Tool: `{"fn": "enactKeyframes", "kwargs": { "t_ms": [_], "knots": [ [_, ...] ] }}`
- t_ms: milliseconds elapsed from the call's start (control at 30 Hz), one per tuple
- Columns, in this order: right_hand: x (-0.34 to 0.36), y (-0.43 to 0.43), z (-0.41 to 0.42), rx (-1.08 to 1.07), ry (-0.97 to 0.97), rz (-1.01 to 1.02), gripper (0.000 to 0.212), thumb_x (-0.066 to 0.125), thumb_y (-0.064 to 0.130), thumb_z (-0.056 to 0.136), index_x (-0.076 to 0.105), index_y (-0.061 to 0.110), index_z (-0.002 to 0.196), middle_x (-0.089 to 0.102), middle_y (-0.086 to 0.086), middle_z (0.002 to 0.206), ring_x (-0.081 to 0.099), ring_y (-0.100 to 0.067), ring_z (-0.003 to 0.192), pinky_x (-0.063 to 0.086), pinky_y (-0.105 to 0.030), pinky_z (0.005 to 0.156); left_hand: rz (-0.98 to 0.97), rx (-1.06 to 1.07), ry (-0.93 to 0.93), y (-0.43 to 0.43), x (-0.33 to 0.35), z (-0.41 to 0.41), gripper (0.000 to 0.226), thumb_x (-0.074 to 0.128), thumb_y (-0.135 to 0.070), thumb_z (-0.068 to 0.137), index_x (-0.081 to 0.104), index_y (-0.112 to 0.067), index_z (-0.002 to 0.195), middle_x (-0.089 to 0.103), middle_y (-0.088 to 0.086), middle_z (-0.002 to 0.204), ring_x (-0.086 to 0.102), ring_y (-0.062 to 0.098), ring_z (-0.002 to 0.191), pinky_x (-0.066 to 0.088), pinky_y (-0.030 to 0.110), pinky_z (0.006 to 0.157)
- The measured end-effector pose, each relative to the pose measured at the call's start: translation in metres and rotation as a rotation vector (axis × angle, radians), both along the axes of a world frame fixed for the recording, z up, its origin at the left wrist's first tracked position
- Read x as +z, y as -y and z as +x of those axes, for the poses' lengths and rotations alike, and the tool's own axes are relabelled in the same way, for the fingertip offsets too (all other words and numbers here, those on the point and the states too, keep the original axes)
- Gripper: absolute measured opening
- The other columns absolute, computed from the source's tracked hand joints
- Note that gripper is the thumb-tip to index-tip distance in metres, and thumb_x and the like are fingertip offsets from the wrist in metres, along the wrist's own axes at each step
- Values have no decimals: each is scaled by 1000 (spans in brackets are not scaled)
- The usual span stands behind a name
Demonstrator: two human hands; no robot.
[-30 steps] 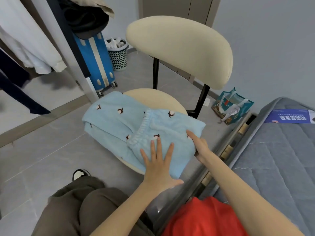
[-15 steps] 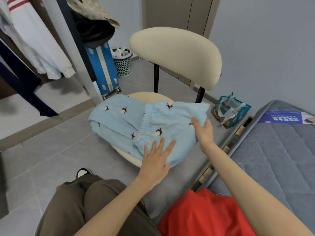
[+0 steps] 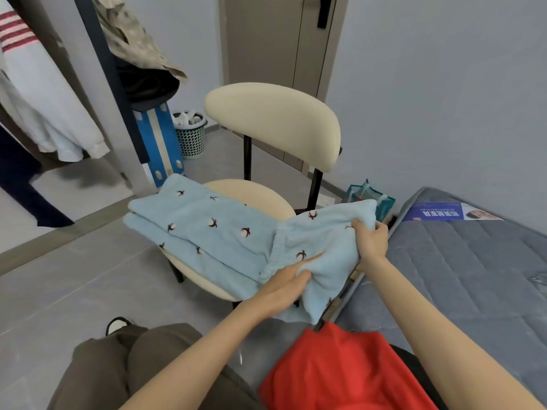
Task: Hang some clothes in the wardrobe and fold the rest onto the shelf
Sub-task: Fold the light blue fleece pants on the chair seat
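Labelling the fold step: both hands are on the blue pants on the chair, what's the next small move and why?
Probably carry the lifted end over onto the flat legs. The right hand grips the raised waist end of the blue pants, the left hand pinches its near edge, and the legs lie flat across the chair, so the fold looks half done.

This is a bedroom in a home. A grey quilted mattress point(image 3: 473, 270) lies at the right on its frame, and a cream upholstered chair point(image 3: 275, 122) stands on the grey tiled floor point(image 3: 74, 291) in the middle. At the far left, shirts point(image 3: 44, 108) hang in an open wardrobe, with a blue suitcase point(image 3: 159, 140) and a small wastebasket point(image 3: 191, 137) beside it, and a closed door point(image 3: 266, 39) stands in the plain far wall.
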State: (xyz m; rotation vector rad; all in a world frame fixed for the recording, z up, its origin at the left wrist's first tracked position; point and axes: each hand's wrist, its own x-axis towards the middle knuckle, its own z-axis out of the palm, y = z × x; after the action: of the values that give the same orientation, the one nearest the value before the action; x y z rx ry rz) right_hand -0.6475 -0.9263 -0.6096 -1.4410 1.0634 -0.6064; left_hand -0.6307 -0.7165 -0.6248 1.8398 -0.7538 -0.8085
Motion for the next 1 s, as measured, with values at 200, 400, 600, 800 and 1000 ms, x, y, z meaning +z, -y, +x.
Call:
{"fn": "enactKeyframes", "kwargs": {
  "t_ms": [200, 400, 600, 800, 1000],
  "knots": [
    [16, -34, 37, 131, 16, 26, 59, 60, 19, 88, 30, 15, 138, 45, -9, 118, 53, -28, 102, 54, -52, 87, -76, 402, -203, -35, 7, 39, 22, 42, -20, 93, 59, -22, 78, 60, -21, 62, 55, 5, 65, 40, 15, 56],
    [39, -91, 119, 276, 46, 5, 60, 62, 23, 82, 29, 24, 132, 55, -10, 95, 62, -34, 91, 56, -55, 81, -170, 624, -438, -86, 5, 99, 31, 46, -32, 95, 66, -13, 110, 72, 7, 103, 66, 24, 96, 52, 39, 82],
    [36, -136, 201, 440, 17, 48, 56, 60, 20, 85, 28, 26, 131, 64, -18, 101, 67, -35, 84, 58, -48, 82, -309, 869, -595, -115, -12, 161, 18, 54, -24, 94, 66, -13, 100, 74, 5, 80, 69, 20, 73, 53, 27, 57],
    [-16, -139, 204, 824, -115, -441, 44, 53, 13, 95, 49, 22, 138, 58, -3, 128, 53, -19, 118, 39, -24, 97, -330, 1121, -537, -136, -45, 188, 24, 49, -22, 99, 58, -13, 119, 59, 13, 129, 59, 28, 104, 51, 41, 84],
    [-65, -116, 191, 1000, -570, -691, 50, 34, 57, 98, 18, 57, 145, -2, 13, 162, -15, -32, 147, -5, -64, 111, -219, 1097, -400, -122, -58, 185, 95, 83, -18, 73, 26, -27, 149, 39, -5, 144, 43, 23, 130, 38, 44, 109]
  ]
}}
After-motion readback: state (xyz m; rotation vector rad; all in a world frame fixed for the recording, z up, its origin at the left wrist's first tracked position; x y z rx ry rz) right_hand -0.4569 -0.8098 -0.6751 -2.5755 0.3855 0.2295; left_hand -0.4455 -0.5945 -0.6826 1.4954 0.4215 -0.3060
